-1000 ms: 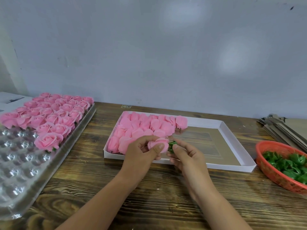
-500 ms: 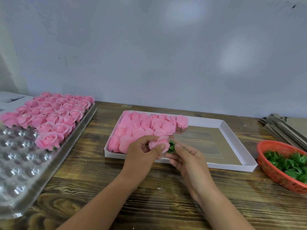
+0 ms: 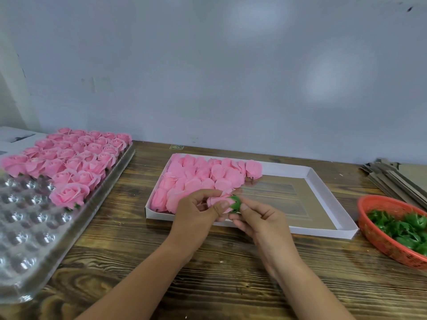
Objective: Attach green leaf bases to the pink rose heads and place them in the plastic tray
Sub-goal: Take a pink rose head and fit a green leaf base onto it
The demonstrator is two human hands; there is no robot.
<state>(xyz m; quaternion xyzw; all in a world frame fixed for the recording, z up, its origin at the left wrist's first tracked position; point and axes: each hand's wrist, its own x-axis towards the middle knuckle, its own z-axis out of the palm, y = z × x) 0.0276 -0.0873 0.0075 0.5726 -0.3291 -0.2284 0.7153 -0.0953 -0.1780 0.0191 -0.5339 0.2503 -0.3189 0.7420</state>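
Note:
My left hand (image 3: 196,215) grips a pink rose head (image 3: 216,200) on its side, above the front edge of the white cardboard box (image 3: 323,229). My right hand (image 3: 258,218) pinches a green leaf base (image 3: 235,203) pressed against the rose's bottom end. More loose pink rose heads (image 3: 203,174) fill the left part of the box. The clear plastic tray (image 3: 27,227) lies at the left, its far rows filled with finished roses (image 3: 69,158), its near cups bare.
An orange basket (image 3: 379,241) with several green leaf bases (image 3: 402,227) sits at the right edge. A stack of flat cardboard sheets (image 3: 392,176) lies behind it. A wall stands close behind the wooden table (image 3: 208,285).
The leaf base has turned and sits more fully against the rose's end; both hands stay at the same spot over the box's front edge.

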